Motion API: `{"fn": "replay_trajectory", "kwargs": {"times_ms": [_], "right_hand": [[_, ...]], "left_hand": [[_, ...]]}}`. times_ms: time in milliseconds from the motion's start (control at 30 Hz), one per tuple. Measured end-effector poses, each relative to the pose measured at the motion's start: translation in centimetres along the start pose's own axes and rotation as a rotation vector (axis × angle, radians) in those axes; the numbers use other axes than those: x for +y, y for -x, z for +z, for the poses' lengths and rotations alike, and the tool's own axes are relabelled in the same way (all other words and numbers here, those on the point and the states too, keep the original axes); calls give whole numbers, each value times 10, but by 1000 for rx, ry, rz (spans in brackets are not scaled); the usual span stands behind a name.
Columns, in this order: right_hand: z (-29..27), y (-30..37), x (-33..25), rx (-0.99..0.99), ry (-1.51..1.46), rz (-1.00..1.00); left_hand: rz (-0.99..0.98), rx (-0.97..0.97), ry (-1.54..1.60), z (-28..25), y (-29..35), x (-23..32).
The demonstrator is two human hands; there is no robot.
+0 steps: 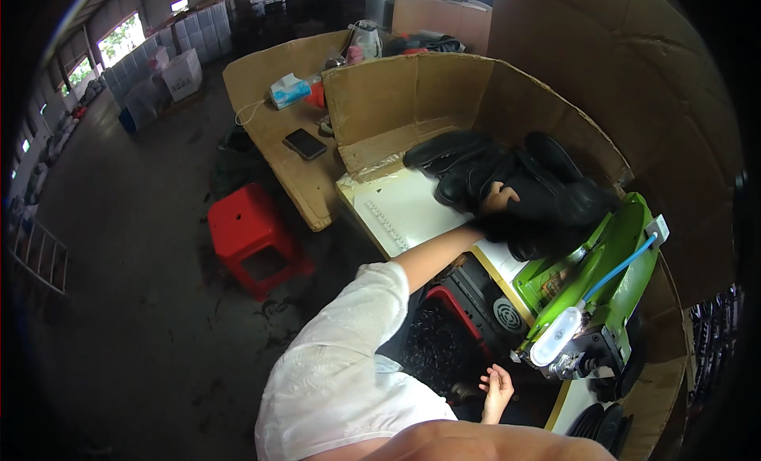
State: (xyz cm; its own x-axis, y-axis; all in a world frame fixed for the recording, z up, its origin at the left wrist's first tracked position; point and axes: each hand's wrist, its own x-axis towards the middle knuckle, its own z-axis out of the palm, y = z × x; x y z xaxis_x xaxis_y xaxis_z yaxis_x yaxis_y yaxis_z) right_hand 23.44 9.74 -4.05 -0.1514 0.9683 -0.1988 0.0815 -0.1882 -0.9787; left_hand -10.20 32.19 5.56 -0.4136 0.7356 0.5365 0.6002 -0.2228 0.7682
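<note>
The left hand [498, 198] reaches out to a heap of black rubbery shoe pieces [515, 187] on the white tabletop [400, 207] inside a brown cardboard screen [412, 96], fingers curled onto 1 piece, so the step looks like picking the next piece; lifting it clear would call for a firmer pinch. The right hand [496, 388] hangs low and loosely open, holding nothing, beside a green machine [610, 263]. Whether the left hand truly grips is hard to tell, since the dark pieces blur together.
</note>
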Motion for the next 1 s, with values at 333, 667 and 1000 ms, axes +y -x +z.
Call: {"fn": "replay_trajectory", "kwargs": {"times_ms": [333, 667, 1000], "right_hand": [[-19, 3, 14, 144, 42, 54], [31, 20, -18, -173, 559, -367], [5, 53, 41, -312, 227, 71]], "left_hand": [[203, 276, 219, -147, 94, 71], [149, -189, 402, -118, 199, 118], [-158, -622, 670, -63, 245, 136]]}}
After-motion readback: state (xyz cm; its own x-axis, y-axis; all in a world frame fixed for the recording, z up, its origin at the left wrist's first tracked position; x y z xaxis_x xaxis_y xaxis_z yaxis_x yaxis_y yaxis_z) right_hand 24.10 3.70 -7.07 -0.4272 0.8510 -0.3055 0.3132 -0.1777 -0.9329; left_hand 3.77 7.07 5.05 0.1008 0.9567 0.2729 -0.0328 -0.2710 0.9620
